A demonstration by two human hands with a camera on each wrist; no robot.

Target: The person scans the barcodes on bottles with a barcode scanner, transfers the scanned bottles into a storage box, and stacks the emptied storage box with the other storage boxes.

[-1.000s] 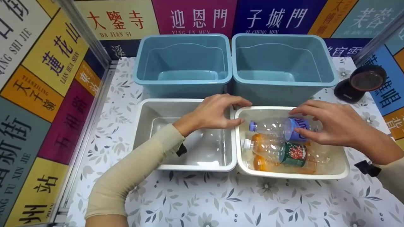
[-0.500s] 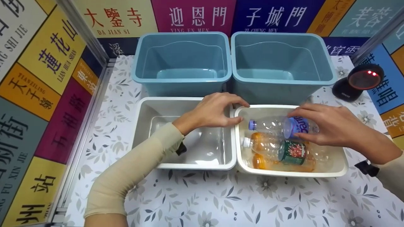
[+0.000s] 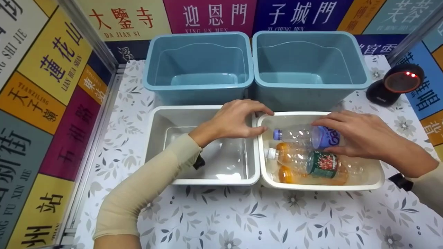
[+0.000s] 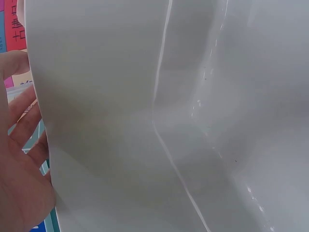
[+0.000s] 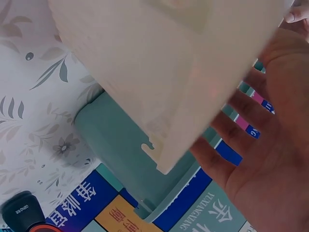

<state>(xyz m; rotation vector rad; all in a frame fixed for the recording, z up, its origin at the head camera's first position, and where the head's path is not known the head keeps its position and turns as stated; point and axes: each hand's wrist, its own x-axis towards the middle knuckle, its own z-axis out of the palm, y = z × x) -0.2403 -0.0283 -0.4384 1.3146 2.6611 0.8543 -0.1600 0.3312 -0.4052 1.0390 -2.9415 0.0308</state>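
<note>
My right hand reaches into the right white bin. Its fingers and thumb straddle the label end of a clear plastic bottle with a purple cap and label, covering its base. In the right wrist view the bin wall hides the fingertips. Against that bottle lies another clear bottle with a white cap and green label, above orange bottles. My left hand hovers over the adjoining rims, thumb and fingers apart, holding nothing. Below it is the left white bin, with nothing seen inside.
Two tall blue bins, the left one and the right one, stand side by side behind the white bins. A black device with a round lens sits at the back right. Printed panels wall the flowered tabletop.
My right hand has come lower around the purple-labelled bottle, and the lettering on its label has turned. Red lights now show on the black device. The left hand stays in place.
</note>
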